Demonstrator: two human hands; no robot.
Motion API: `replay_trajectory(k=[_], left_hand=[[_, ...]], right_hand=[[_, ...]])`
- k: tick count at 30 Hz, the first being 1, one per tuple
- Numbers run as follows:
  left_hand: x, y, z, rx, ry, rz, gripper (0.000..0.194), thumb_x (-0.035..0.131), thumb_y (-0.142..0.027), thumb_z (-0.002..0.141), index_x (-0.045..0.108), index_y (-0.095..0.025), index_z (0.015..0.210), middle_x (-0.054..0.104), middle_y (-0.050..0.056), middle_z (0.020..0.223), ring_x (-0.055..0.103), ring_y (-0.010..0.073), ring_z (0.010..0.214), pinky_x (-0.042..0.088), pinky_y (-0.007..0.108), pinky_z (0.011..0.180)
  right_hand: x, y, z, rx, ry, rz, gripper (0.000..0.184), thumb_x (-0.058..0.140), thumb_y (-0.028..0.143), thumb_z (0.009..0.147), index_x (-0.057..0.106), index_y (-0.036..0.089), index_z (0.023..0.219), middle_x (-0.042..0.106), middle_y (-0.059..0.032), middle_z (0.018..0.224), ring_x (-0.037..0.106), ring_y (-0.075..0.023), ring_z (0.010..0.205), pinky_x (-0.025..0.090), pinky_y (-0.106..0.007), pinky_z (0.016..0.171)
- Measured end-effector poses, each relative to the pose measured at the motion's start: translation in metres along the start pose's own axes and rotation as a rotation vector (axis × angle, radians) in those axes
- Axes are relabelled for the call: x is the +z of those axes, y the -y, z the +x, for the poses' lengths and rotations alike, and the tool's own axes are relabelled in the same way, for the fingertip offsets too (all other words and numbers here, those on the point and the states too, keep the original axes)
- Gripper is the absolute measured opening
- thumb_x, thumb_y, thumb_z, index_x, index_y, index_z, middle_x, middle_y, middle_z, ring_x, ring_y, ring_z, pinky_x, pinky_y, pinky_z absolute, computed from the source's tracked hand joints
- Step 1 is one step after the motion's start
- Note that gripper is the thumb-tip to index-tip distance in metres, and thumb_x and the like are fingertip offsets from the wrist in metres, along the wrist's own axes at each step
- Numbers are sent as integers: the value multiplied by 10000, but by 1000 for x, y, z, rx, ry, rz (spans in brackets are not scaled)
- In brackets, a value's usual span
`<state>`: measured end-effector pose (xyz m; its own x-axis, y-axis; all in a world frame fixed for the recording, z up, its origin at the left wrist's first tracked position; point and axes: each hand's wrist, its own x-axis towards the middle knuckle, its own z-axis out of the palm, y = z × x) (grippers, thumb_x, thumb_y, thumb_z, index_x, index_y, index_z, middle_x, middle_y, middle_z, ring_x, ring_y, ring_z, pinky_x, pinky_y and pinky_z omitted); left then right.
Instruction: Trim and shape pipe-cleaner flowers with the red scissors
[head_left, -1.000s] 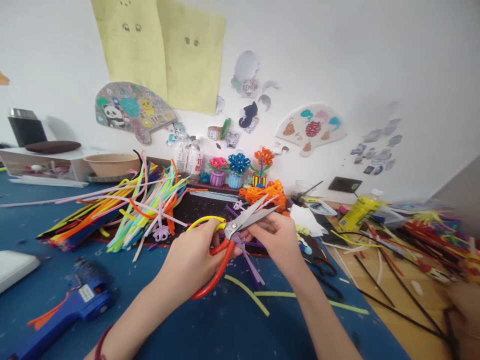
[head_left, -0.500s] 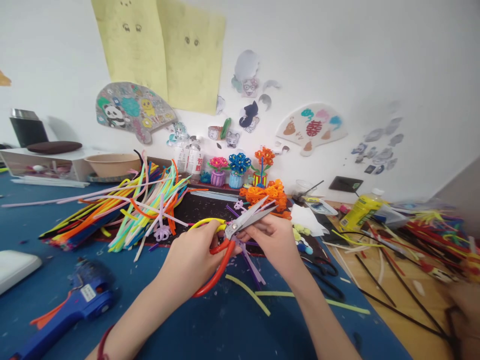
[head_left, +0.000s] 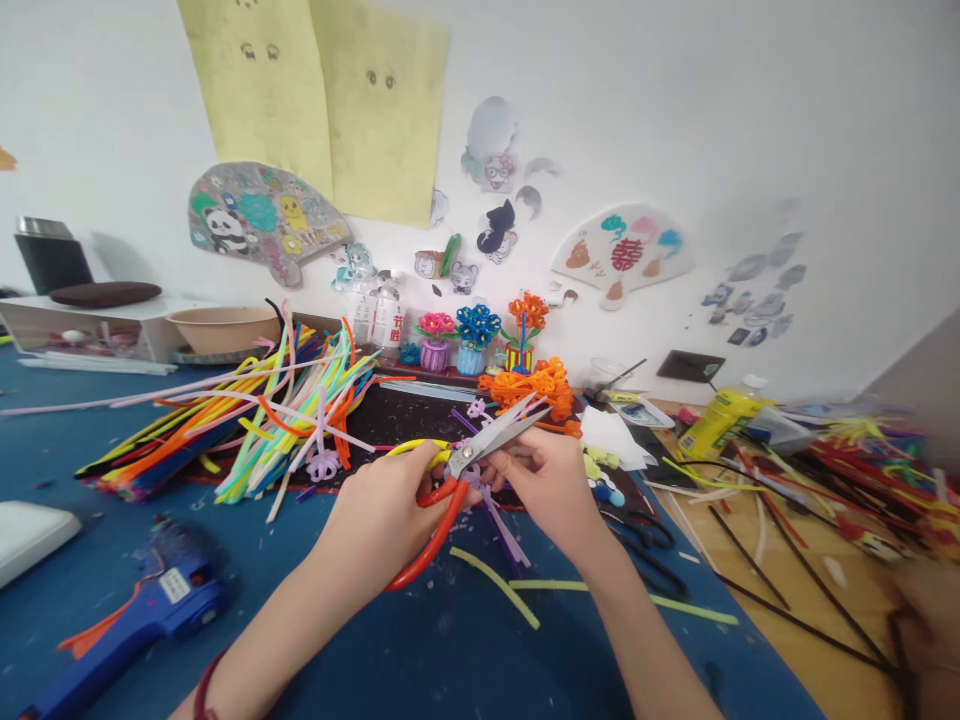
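In the head view, the left hand [head_left: 390,505] is closed around the handles of a pair of scissors [head_left: 459,465], one handle orange-red and curving below the fingers, the other yellow and showing above them. The blades point up and away to the right of that hand and stand slightly apart. The right hand [head_left: 551,485] has its fingers curled, thumb and fingertips drawn in right beside the blades; the blades cover part of them, so what it grips, if anything, I cannot tell. Light purple strips [head_left: 512,541] hang down between the two hands, just below the blades.

Nearer the person than the hands, a yellow-green strip [head_left: 498,588] lies on the blue table [head_left: 375,660], and another runs beneath the right forearm. To the left of the left hand, well apart, is a blue glue gun [head_left: 169,610]; beyond that hand spreads a pile of coloured fuzzy strips [head_left: 300,420], with a light purple flower [head_left: 324,464] at its edge. Past the right hand lie orange loops [head_left: 536,385], and farther to its right a yellow bottle [head_left: 718,422] leans. Small potted flowers [head_left: 478,340] stand beyond both hands, near the wall.
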<state>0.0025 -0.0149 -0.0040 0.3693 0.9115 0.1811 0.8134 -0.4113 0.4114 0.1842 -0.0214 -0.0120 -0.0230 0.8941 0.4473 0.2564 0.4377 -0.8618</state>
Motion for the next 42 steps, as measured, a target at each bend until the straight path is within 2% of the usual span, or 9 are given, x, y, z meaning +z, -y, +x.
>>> replay_trajectory(k=[9, 15, 22, 28, 31, 37, 42], left_hand=[[-2, -2, 2, -14, -8, 51, 312, 522, -547, 800, 519, -238, 750, 633, -17, 663, 588, 177, 608, 256, 233, 521], [-4, -3, 1, -32, 13, 90, 316, 512, -556, 807, 609, -260, 857, 679, 9, 705, 622, 197, 648, 249, 234, 528], [-7, -2, 0, -30, -4, 138, 377, 494, -604, 802, 602, -242, 800, 687, 28, 692, 641, 218, 666, 232, 238, 511], [-5, 0, 1, 1, -24, 100, 379, 508, -607, 797, 649, -274, 911, 703, 20, 717, 642, 212, 670, 238, 240, 519], [-5, 1, 2, -12, -10, 98, 390, 501, -611, 798, 655, -259, 865, 693, 21, 689, 633, 210, 652, 240, 241, 517], [-7, -1, 2, -12, -20, 89, 351, 507, -576, 805, 646, -261, 875, 704, 21, 726, 647, 217, 692, 250, 243, 530], [-8, -3, 0, -26, -31, 69, 297, 508, -524, 804, 554, -236, 748, 648, 0, 670, 622, 205, 652, 261, 247, 522]], right_hand=[[0, 1, -1, 1, -4, -13, 92, 569, 199, 808, 635, 154, 762, 625, -10, 580, 637, -150, 509, 544, -249, 508], [0, 1, 0, 17, -14, -51, 94, 582, 200, 800, 645, 149, 753, 631, -13, 571, 629, -152, 492, 531, -254, 504], [1, 4, 1, 41, -52, -25, 117, 599, 246, 802, 663, 157, 761, 631, -18, 581, 634, -164, 522, 528, -264, 513], [0, 5, 0, 51, -70, -14, 96, 605, 218, 782, 671, 153, 756, 627, -12, 573, 622, -154, 516, 513, -250, 506], [0, 5, 0, 48, -77, -33, 101, 602, 217, 784, 662, 145, 747, 632, -23, 591, 624, -161, 535, 513, -256, 514], [-1, 7, 1, 36, -82, 5, 126, 618, 262, 792, 660, 147, 764, 623, -18, 597, 629, -159, 541, 519, -253, 517], [-1, 9, 2, 47, -117, 69, 151, 630, 310, 796, 647, 160, 779, 643, -25, 644, 628, -148, 527, 537, -253, 507]])
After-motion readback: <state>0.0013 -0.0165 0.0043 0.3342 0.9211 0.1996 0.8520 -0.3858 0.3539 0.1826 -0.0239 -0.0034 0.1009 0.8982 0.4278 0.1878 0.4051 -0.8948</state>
